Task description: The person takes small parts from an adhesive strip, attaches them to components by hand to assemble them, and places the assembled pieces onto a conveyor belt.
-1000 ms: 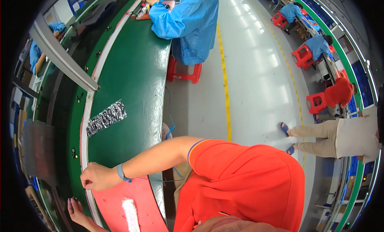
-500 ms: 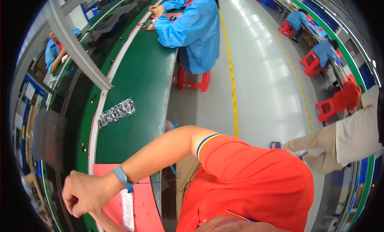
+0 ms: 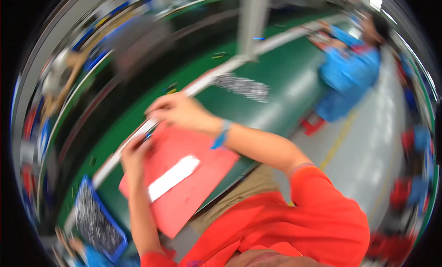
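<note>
Over the far edge of a red mat (image 3: pixel 207 149), both my hands are close together, blurred by motion. My left hand (image 3: pixel 134 154) is closed, its fingertips on a small dark part (image 3: pixel 148 135) with a bluish spot. Just to the right and beyond it, my right hand (image 3: pixel 182 113) has its fingers bent and drawn together; what they hold, if anything, is hidden. A blue strap (image 3: pixel 221 134) goes round my right wrist. On the mat lies a shiny white strip (image 3: pixel 174 177), touched by neither hand.
A pale rail (image 3: pixel 200 86) runs along the green bench (image 3: pixel 283 94) to an upright post (image 3: pixel 250 32). A speckled black-and-white sheet (image 3: pixel 243 86) lies beyond my right hand. At lower left is a blue-rimmed tray (image 3: pixel 122 248) near another person's hand (image 3: pixel 64 239). A co-worker in blue (image 3: pixel 347 80) sits at far right.
The view has swung left, so the bench, mat and co-worker appear further right. My left hand, mostly hidden before, now shows beside the right one. The blue-rimmed tray has come into view.
</note>
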`<state>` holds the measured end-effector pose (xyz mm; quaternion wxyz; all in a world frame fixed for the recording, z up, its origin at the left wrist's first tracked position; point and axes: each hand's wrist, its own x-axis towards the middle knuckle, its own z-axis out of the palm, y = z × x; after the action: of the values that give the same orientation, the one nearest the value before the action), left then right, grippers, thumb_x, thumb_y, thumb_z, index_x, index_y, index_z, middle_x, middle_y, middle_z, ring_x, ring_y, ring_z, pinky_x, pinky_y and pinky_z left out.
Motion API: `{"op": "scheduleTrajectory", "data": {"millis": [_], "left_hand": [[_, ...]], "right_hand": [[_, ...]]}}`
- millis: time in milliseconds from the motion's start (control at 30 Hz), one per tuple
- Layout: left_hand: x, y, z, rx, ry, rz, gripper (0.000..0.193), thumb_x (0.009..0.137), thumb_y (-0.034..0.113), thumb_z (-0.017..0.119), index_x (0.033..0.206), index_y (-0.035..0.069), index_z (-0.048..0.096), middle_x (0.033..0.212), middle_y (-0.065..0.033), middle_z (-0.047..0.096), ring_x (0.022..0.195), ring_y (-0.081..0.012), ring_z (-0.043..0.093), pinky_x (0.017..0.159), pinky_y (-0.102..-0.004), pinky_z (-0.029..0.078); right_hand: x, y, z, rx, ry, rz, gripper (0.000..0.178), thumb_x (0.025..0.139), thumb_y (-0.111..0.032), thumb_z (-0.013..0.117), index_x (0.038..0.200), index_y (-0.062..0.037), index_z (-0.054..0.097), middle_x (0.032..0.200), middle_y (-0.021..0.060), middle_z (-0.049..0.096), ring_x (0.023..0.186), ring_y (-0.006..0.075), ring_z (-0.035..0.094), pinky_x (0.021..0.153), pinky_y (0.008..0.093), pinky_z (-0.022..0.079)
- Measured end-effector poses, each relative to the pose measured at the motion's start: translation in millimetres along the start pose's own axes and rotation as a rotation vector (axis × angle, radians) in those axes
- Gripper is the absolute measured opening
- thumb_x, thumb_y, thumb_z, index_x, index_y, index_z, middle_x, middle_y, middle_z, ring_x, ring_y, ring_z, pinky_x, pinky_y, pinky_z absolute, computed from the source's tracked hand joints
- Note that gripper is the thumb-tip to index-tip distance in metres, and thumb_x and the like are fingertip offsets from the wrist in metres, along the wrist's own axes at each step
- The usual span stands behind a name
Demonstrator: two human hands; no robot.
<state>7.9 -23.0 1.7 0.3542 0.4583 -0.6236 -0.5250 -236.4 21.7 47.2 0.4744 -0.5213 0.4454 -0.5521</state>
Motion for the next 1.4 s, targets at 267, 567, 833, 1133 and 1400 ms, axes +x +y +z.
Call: {"op": "scheduleTrajectory", "data": {"millis": [267,567,833,1133,1400], "left_hand": [[-12,-5,14,0.152,0.206,0.303,0.033,0.086,-0.004,0.079,0.119,0.001,0.075,0.111,-0.0112,0.077,0.097,-0.0188,0.075,0.089,-0.0312,0.061],[-18,2,20,0.286,0.148,0.44,0.037,0.082,-0.008,0.079,0.118,0.0,0.074,0.107,-0.0135,0.077,0.093,-0.0211,0.076,0.084,-0.0313,0.063],[-18,2,22,0.31,0.156,0.463,0.037,0.082,-0.008,0.079,0.118,0.0,0.074,0.108,-0.0143,0.077,0.092,-0.0224,0.077,0.084,-0.0319,0.063],[-19,3,20,0.354,0.144,0.511,0.035,0.082,-0.008,0.079,0.117,0.0,0.074,0.106,-0.0143,0.077,0.093,-0.0234,0.077,0.083,-0.033,0.063],[-19,-6,17,0.09,0.088,0.289,0.036,0.088,-0.012,0.075,0.122,-0.003,0.073,0.115,-0.0127,0.075,0.104,-0.019,0.073,0.092,-0.0314,0.063]], "right_hand": [[-7,60,25,0.197,-0.147,0.19,0.021,0.098,-0.011,0.075,0.114,0.0033,0.074,0.097,0.0077,0.076,0.085,0.0107,0.07,0.073,0.0245,0.058],[-12,62,24,0.193,-0.146,0.251,0.018,0.098,-0.011,0.075,0.11,0.002,0.075,0.095,0.0067,0.076,0.083,0.0101,0.07,0.072,0.0241,0.057],[-12,62,23,0.187,-0.12,0.259,0.018,0.097,-0.011,0.077,0.109,0.0021,0.075,0.094,0.0068,0.076,0.081,0.0101,0.07,0.072,0.0241,0.057],[-14,63,27,0.111,-0.068,0.249,0.023,0.096,-0.01,0.077,0.115,0.0042,0.076,0.098,0.0085,0.077,0.081,0.0098,0.07,0.071,0.0228,0.057],[-21,60,34,-0.026,-0.028,0.12,0.022,0.095,-0.011,0.078,0.111,0.0035,0.078,0.093,0.0078,0.079,0.079,0.01,0.072,0.069,0.0233,0.057]]}}
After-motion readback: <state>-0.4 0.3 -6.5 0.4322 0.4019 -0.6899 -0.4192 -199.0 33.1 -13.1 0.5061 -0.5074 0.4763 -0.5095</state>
